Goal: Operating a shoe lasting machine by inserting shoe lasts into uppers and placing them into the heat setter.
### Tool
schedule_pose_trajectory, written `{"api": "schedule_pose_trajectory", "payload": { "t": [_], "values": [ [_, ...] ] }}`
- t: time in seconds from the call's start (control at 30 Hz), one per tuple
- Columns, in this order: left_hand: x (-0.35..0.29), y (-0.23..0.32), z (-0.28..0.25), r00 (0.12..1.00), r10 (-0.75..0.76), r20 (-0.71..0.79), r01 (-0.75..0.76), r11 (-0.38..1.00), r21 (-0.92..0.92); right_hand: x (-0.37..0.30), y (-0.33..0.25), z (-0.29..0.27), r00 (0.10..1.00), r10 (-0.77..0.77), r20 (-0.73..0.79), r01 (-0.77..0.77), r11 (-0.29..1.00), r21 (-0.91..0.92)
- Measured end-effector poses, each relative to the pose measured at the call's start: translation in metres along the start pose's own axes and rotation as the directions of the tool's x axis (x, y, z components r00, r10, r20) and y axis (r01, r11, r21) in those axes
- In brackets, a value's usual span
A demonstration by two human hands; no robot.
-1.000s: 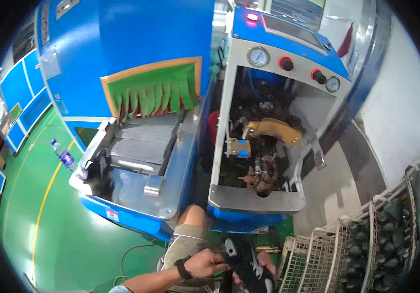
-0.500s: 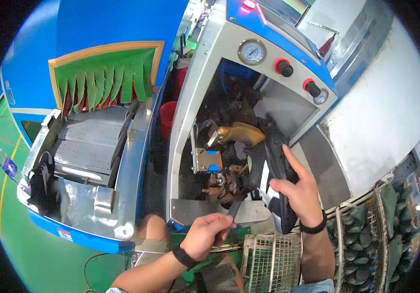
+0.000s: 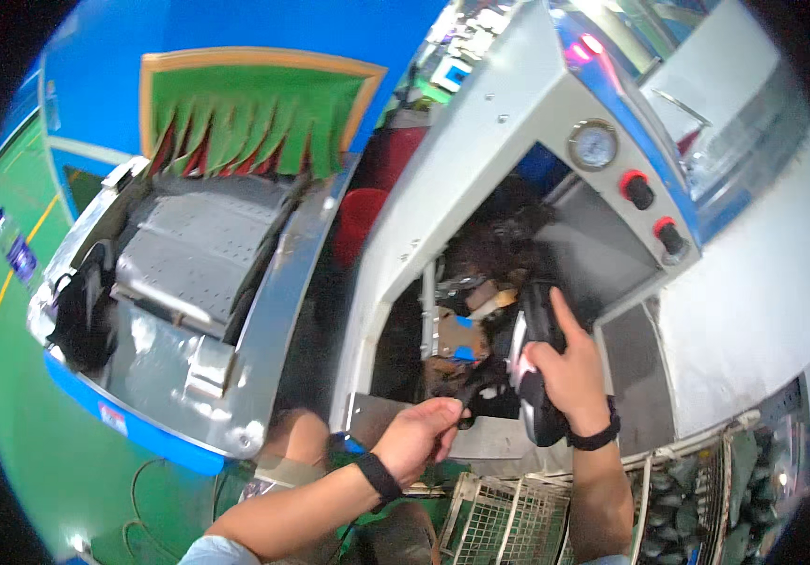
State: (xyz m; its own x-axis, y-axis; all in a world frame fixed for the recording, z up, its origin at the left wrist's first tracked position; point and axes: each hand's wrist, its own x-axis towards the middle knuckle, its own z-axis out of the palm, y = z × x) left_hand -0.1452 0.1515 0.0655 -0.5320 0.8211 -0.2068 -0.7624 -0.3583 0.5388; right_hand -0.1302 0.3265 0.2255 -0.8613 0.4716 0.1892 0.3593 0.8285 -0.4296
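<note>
A black shoe with a white side panel (image 3: 532, 391) is in my right hand (image 3: 572, 379). My fingers and thumb grip its side, and its length runs into the opening of a grey-framed machine (image 3: 405, 287). My left hand (image 3: 419, 439) is closed in a pinch on a dark strip (image 3: 476, 381) at the opening's lower edge; blur hides whether the strip is joined to the shoe. Behind the hands, inside the machine, are a tan metal plate with blue pieces (image 3: 459, 337) and a yellowish part (image 3: 493, 302), partly covered by the shoe.
At left stands a metal conveyor (image 3: 193, 247) below a green strip curtain (image 3: 264, 118), with another black shoe (image 3: 85, 311) on its edge. The machine bears a gauge (image 3: 593, 145) and red-ringed knobs (image 3: 638, 188). White wire racks (image 3: 508, 513) stand close below my hands. A bottle (image 3: 15, 247) is at far left.
My view has shifted, so the machine sits further right in it. The shoe stands more upright in my right hand, and less of the yellowish part shows. Both hands keep their grips.
</note>
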Motion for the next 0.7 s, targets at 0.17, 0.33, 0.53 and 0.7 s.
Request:
{"api": "schedule_pose_trajectory", "payload": {
  "t": [0.17,0.33,0.53,0.7],
  "values": [
    [-0.016,-0.01,0.012,0.995,-0.053,-0.08,0.06,0.994,0.094,-0.012,0.0,0.001,0.979,-0.145,-0.14,0.167,0.973,0.158],
    [-0.041,-0.028,0.013,0.99,-0.13,-0.049,0.139,0.953,0.27,-0.028,-0.009,0.0,0.977,-0.046,-0.206,0.047,0.999,0.003],
    [-0.072,-0.031,0.001,0.99,-0.132,0.041,0.096,0.871,0.482,-0.125,-0.017,0.03,0.884,-0.136,-0.447,0.138,0.99,-0.028],
    [-0.103,-0.017,0.02,0.965,-0.105,0.24,0.036,0.961,0.275,-0.228,0.021,0.016,0.669,-0.622,-0.406,0.4,0.763,-0.508]
  ]
}}
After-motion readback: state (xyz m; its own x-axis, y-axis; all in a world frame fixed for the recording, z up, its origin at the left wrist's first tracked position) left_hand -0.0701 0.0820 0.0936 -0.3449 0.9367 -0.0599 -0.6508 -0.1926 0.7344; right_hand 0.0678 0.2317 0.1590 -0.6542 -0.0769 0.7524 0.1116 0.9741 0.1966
